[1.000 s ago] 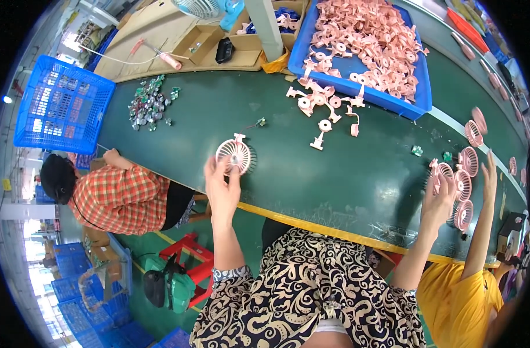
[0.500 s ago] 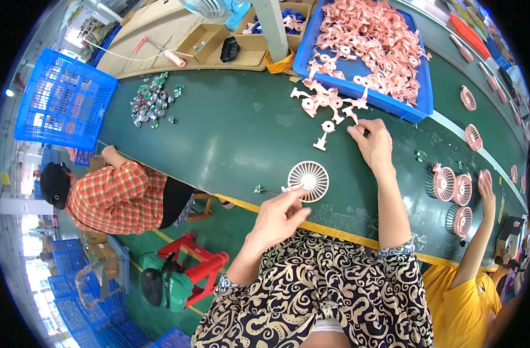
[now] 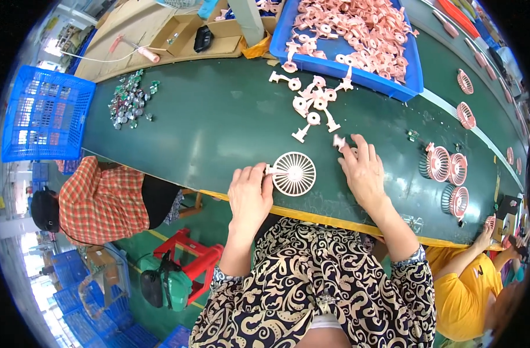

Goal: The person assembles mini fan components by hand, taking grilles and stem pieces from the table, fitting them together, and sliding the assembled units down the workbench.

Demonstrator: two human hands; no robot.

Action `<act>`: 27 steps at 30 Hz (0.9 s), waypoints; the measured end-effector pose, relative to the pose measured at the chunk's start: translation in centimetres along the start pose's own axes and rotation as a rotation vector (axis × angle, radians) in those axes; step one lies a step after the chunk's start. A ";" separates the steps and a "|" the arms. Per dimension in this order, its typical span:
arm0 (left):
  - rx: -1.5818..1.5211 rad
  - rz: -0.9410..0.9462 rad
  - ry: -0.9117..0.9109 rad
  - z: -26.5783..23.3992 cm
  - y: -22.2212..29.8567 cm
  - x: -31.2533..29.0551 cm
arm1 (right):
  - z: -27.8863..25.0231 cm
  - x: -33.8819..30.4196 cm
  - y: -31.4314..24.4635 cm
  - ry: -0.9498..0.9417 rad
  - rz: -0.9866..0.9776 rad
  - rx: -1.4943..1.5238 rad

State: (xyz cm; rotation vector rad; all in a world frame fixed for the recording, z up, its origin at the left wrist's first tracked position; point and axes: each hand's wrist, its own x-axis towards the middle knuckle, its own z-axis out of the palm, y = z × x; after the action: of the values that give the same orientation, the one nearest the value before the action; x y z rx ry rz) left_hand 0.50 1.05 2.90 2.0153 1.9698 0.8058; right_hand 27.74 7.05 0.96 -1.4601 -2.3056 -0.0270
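Note:
A round pale-pink fan grille with radial slots lies at the front of the green table. My left hand is closed on the small tab at the grille's left edge, fingers and thumb together. To the right of the grille, my right hand holds a small pink plastic bracket between thumb and fingers, just above the table; the fingers partly hide it. Beyond the hands, several similar loose pink brackets lie in a heap.
A blue tray full of pink brackets stands at the back. Small circuit boards are piled at the left, near a blue basket. Three pink grilles sit at the right. People in a plaid shirt and yellow shirt are on either side.
My right hand has drawn a bracket from the heap back toward me. My left hand has moved from over the grille to its left edge and closed there. The view has shifted slightly.

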 end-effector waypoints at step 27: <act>0.064 0.070 0.008 -0.1 0.7 -0.3 | -2.3 -2.2 -0.2 -0.037 0.371 0.373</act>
State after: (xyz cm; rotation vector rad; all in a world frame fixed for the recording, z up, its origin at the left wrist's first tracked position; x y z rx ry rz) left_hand 1.03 0.66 3.25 2.1306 1.9633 0.7758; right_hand 29.16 4.52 2.31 -1.6601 -1.8973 0.5098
